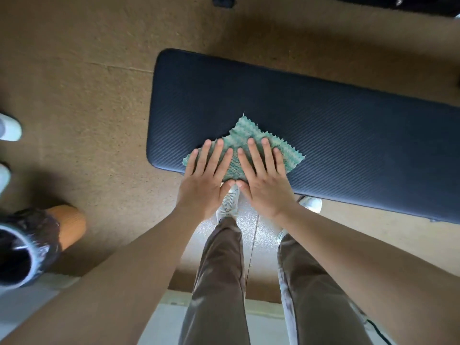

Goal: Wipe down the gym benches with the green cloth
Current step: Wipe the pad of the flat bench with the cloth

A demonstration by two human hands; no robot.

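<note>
Soft, even light mid-frame, faint sheen on the dark bench (336,125). Shadows pool on the brown floor (74,58), upper centre and lower left. The bin (27,247) at the left edge smears; the edges bow. Lower centre glares pale, perhaps daylight.

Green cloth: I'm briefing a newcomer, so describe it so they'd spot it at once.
Find the long dark padded bench on the tan floor. Near its left end, the left hand and right hand press flat on the cloth. It alone is green, with zigzag-cut edges.

Black-lined orange bin (49,235), white shoe (8,128), brown floor (87,83)
</note>
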